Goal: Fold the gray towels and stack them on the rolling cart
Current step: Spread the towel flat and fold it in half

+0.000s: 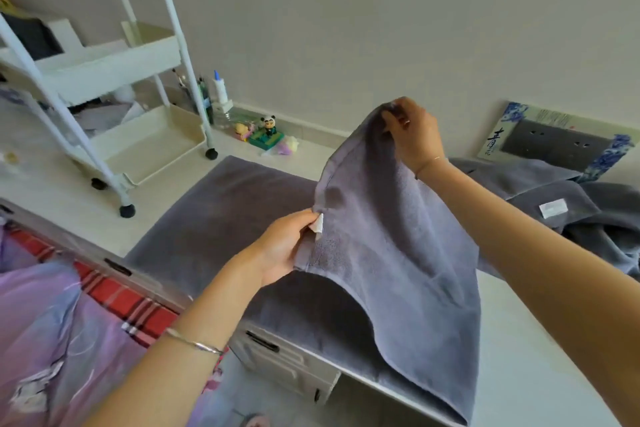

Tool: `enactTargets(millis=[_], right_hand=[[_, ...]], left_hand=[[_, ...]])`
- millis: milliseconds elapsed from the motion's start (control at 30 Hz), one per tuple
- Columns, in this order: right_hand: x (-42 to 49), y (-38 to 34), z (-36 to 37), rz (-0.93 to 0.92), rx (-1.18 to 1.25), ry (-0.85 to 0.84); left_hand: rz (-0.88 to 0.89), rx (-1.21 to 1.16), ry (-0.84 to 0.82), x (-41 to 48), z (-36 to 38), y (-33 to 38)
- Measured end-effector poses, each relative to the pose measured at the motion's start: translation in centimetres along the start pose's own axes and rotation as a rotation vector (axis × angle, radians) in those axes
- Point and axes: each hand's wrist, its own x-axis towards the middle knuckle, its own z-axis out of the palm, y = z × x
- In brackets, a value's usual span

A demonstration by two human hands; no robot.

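A gray towel [391, 253] hangs in the air over the desk, held up by one edge. My right hand [412, 133] pinches its far upper corner. My left hand [287, 246] pinches the near corner, beside a small white label. Under it another gray towel [221, 218] lies spread flat on the desk. A heap of more gray towels [568, 208] sits at the right, one showing a white tag. The white rolling cart [114, 87] stands at the left rear, and something dark lies in its top tray.
Small toys, a panda figure [268, 126] and bottles [218, 90] stand by the wall behind the flat towel. A framed wall socket [557, 142] is at the right. The white desk [540, 374] has drawers at its front edge. Purple and red bedding [62, 322] lies at lower left.
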Motion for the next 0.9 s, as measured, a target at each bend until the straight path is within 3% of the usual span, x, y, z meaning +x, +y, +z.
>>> enactTargets(millis=[333,500,633,767,900], right_hand=[[8.2,-7.7,14.8,-0.005,0.083,-0.031],[10.9,-9.2,24.9,0.043,0.116,-0.065],[11.1,-8.8,32.7,0.108,0.022,-0.236],[9.2,-7.1,37.5,0.291,-0.087,-0.516],[5.2,-3.9,39.1,0.334,-0.230,-0.684]], left_hand=[[0.052,-0.090,0.102,-1.9,-15.7,7.0],[0.006,-0.098,0.278,-1.1,-24.5,8.2],[-0.106,-0.056,0.494,0.2,-31.0,7.1],[-0.227,0.361,0.688,3.2,-36.2,3.8],[-0.182,0.738,0.605,5.5,-36.8,1.0]])
